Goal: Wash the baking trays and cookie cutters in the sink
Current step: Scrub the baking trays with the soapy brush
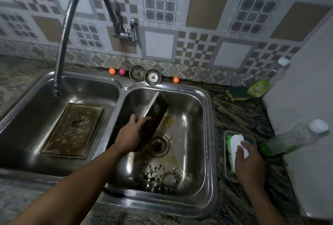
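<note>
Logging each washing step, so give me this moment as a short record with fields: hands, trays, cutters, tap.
left hand: grips the deep tin, tilted up in the right basin
right hand: grips the scrub brush lying in a clear tub on the counter
flat tray: lies in the left basin, spotted white
cookie cutters: piled at the right basin's near end
tap: spout over the left basin, no water seen

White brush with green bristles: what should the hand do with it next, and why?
Probably lift the white-handled green brush out of its clear plastic tub and bring it to the dark metal baking tin. The right hand holds the brush, and the left hand holds that tin tilted in the steel sink.
</note>
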Action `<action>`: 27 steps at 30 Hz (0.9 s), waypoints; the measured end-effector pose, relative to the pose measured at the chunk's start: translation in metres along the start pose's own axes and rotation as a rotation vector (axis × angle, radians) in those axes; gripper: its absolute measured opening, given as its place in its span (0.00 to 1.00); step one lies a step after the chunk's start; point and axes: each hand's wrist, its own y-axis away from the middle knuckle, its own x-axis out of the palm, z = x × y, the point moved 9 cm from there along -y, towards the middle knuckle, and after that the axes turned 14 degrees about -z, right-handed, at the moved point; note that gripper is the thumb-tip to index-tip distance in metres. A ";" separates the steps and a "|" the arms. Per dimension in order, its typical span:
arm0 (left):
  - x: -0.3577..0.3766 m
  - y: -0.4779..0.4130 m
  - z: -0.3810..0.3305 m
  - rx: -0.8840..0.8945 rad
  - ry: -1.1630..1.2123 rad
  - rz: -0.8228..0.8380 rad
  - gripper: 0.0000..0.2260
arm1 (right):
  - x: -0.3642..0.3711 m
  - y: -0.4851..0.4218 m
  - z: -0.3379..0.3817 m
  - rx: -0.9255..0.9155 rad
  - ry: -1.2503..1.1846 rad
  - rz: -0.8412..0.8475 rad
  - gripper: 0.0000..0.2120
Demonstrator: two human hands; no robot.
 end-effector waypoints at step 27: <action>-0.085 -0.005 -0.068 0.219 0.154 -0.364 0.43 | -0.053 -0.004 0.048 -0.070 -0.160 -0.159 0.12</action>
